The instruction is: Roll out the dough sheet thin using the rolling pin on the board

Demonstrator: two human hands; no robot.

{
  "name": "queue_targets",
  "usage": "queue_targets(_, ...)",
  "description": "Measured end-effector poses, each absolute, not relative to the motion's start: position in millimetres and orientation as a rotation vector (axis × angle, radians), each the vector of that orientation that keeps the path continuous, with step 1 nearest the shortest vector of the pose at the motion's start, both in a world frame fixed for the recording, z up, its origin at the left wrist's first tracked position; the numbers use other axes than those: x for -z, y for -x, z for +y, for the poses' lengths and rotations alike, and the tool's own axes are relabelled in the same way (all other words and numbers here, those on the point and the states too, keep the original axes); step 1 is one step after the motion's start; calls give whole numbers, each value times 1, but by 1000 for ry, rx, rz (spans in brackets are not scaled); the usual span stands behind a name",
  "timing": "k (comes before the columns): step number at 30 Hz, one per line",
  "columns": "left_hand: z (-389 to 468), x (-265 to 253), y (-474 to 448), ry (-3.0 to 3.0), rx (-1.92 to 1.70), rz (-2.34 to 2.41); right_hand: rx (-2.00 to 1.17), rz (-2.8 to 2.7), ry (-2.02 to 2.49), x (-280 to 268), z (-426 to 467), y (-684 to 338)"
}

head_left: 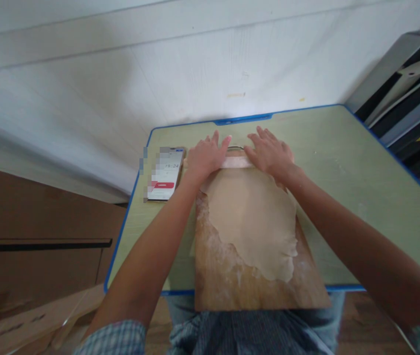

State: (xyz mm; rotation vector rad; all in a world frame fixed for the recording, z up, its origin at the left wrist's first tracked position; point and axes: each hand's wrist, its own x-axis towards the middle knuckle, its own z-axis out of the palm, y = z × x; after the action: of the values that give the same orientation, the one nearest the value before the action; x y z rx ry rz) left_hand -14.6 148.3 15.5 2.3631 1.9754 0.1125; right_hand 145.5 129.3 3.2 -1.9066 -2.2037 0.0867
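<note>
A thin sheet of dough with a ragged edge lies on a flour-dusted wooden board. Across the board's far end runs a pale, floury roll; whether it is a rolling pin with dough wrapped around it or only rolled dough, I cannot tell. My left hand rests palm down on the left part of this roll, fingers stretched forward. On its right part lies my right hand, also palm down with the fingers extended and apart. Both hands cover the roll's outer portions. Between them shows the board's metal handle.
The board lies on a pale green table with a blue rim, overhanging its near edge. A phone with a lit screen lies left of the board. A white wall stands behind; cardboard boxes are at left, folded dark-and-grey items at right.
</note>
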Motion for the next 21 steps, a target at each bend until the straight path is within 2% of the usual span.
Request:
queue_targets(6, 145, -17, 15, -2442, -52, 1966, -137, -2233, 1966, -3, 133, -147)
queue_targets(21, 70, -16, 24, -2561, -280, 1923, 100, -2387, 1798, -9, 57, -143)
